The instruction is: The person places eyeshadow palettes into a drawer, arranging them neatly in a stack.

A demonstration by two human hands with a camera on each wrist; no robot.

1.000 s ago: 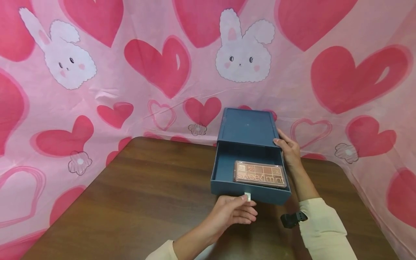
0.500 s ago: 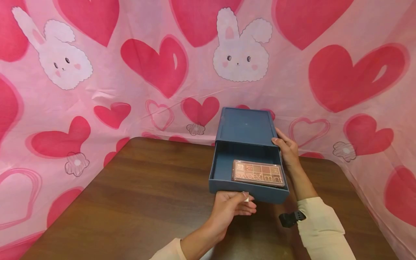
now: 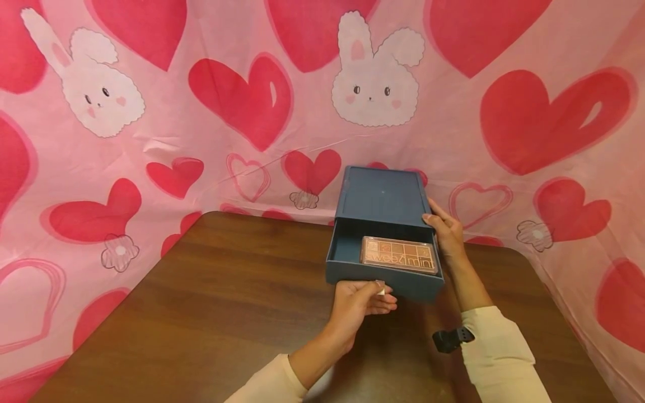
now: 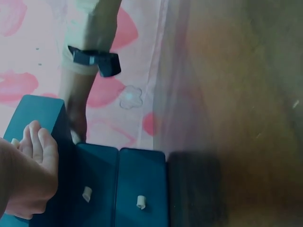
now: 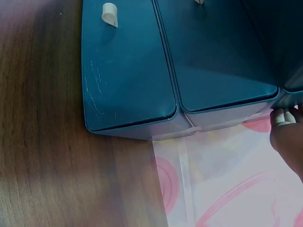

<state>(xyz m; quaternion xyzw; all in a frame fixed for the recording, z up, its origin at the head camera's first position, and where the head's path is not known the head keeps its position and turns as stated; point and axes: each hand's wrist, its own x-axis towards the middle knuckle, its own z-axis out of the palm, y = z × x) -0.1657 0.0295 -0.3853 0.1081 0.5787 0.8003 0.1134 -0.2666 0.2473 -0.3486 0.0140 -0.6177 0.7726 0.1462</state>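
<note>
A blue drawer box [image 3: 383,193] stands near the back of the table, its top drawer [image 3: 347,271] pulled part way out. Inside that drawer lies an eyeshadow palette [image 3: 399,254] with a clear lid and lettering. My left hand [image 3: 351,308] pinches the small white pull tab [image 3: 381,290] on the drawer front. At the box's right side my right hand [image 3: 450,235] grips the edge, thumb on top; its other fingers are partly hidden. The left wrist view shows two lower drawers [image 4: 142,179], both closed, each with a white tab.
The brown wooden table [image 3: 211,313] spreads to the left and in front of the box. A pink cloth [image 3: 312,129] with hearts and rabbits hangs close behind it. A black band [image 3: 453,339] is on the right wrist.
The top drawer has slid some way back into the box, with the palette in it. My left hand has moved away from me with the tab. The right hand keeps its place.
</note>
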